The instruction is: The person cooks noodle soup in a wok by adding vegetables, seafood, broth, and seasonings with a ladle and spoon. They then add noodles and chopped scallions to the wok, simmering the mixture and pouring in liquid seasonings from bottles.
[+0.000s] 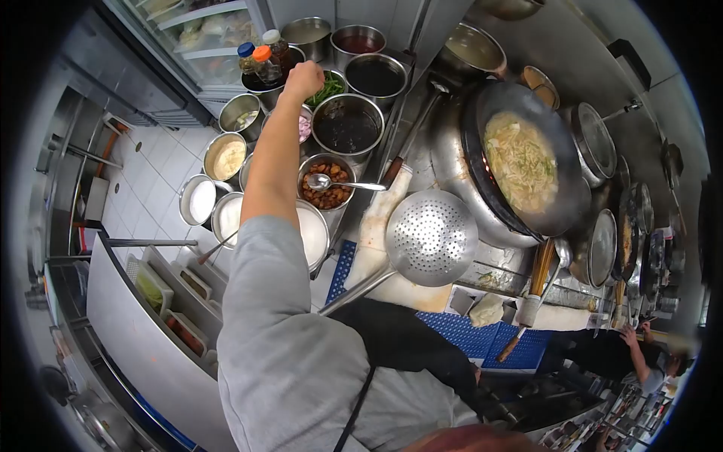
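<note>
My left hand (305, 80) reaches out at the end of a grey sleeve, its fingers curled down and closed over the edge of a pot of cut green vegetables (328, 88). Whatever the fingers hold is hidden behind the hand. Close by stand capped bottles (266, 65) and a pot of dark liquid (348, 123). Nearer me, a spoon (339, 183) rests across a pot of brown chunks (328, 197). A small patch of skin beside my dark apron seems to be my right hand (477, 373); its fingers cannot be made out.
A wok (571, 192) of pale noodle-like food in broth sits on the burner. A perforated skimmer (431, 237) lies before it, its handle towards me. A ladle (422, 124) leans beside the wok. Another person (644, 361) stands far right. An open drawer (143, 331) is at left.
</note>
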`<act>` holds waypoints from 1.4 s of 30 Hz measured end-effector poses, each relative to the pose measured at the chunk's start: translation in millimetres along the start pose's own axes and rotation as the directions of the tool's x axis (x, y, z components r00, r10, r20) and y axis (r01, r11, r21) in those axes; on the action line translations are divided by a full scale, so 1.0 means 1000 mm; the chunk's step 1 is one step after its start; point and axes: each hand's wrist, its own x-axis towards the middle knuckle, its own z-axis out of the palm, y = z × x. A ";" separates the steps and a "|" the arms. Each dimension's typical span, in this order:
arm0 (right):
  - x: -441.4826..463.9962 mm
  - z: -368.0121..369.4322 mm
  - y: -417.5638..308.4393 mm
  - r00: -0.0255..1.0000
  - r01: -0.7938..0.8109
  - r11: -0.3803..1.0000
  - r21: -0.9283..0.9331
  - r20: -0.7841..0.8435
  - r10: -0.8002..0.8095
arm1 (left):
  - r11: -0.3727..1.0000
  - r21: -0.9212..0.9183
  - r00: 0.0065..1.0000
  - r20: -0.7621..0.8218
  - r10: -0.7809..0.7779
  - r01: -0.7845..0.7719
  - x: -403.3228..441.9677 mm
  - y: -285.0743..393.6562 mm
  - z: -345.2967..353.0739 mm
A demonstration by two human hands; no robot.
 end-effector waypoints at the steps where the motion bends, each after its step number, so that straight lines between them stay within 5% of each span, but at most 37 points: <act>1: -0.004 -0.014 -0.010 0.997 -0.075 0.970 0.231 0.003 0.077 | 1.000 -0.021 1.000 -0.013 0.012 -0.012 0.001 0.002 -0.009; 3: -0.022 -0.054 -0.050 0.972 -0.196 0.741 0.642 0.026 0.234 | 0.998 -0.056 0.997 -0.065 0.037 -0.041 0.002 0.002 -0.017; 4: -0.027 -0.070 -0.071 0.967 -0.201 0.689 0.697 0.031 0.251 | 0.995 -0.083 0.995 -0.093 0.042 -0.050 0.001 0.002 -0.020; 11: -0.021 -0.084 -0.101 0.969 -0.162 0.628 0.761 0.003 0.246 | 0.915 -0.372 0.988 0.046 -0.146 0.152 -0.014 0.011 -0.034; 14: -0.025 -0.088 -0.103 0.974 -0.158 0.627 0.763 0.015 0.227 | 0.649 -0.742 0.984 0.083 -0.155 0.165 -0.009 -0.001 -0.028; 17: -0.019 -0.082 -0.094 0.978 -0.168 0.630 0.758 0.050 0.201 | 0.216 -0.970 0.984 0.076 -0.160 0.110 -0.019 0.009 -0.035; 21: 0.001 -0.013 -0.048 0.953 -0.255 0.397 0.882 0.159 0.259 | -0.031 -0.996 0.996 0.086 0.022 0.087 -0.050 0.065 -0.056; 22: -0.001 -0.031 -0.056 0.953 -0.275 0.599 0.752 0.128 0.276 | -0.062 -0.996 0.997 0.061 0.049 0.064 -0.053 0.078 -0.050; 25: 0.019 -0.034 -0.047 0.941 -0.316 0.554 0.770 0.180 0.286 | -0.181 -0.980 0.970 0.044 0.241 0.089 -0.083 0.163 -0.064; 31: 0.028 -0.050 -0.022 0.926 -0.331 0.403 0.853 0.212 0.312 | -0.422 -0.855 0.904 0.116 0.412 0.301 -0.096 0.352 -0.036; 33: 0.026 -0.045 -0.009 0.915 -0.329 0.293 0.897 0.227 0.333 | -0.521 -0.710 0.872 0.294 0.390 0.473 -0.103 0.418 -0.022; 34: 0.025 -0.041 0.001 0.911 -0.343 0.294 0.892 0.241 0.334 | -0.486 -0.649 0.787 0.312 0.532 0.586 -0.089 0.435 -0.001; 35: 0.019 -0.037 0.011 0.907 -0.359 0.296 0.885 0.256 0.335 | -0.460 -0.691 0.817 0.361 0.449 0.558 -0.079 0.464 0.026; 36: 0.014 -0.031 0.023 0.903 -0.375 0.300 0.877 0.271 0.335 | -0.296 -0.857 0.871 0.292 0.396 0.422 -0.085 0.492 0.043; 39: 0.017 0.045 0.077 0.894 -0.276 0.170 0.946 0.187 0.407 | 0.275 -0.902 0.820 0.420 0.390 0.332 -0.069 0.535 0.090; 41: 0.016 0.118 0.129 0.964 0.025 0.513 0.858 -0.157 0.216 | 0.561 -0.807 0.870 0.399 0.289 0.184 -0.069 0.553 0.101; 42: 0.014 0.117 0.135 0.962 -0.002 0.498 0.867 -0.134 0.238 | 0.685 -0.720 0.895 0.372 0.246 0.111 -0.067 0.562 0.106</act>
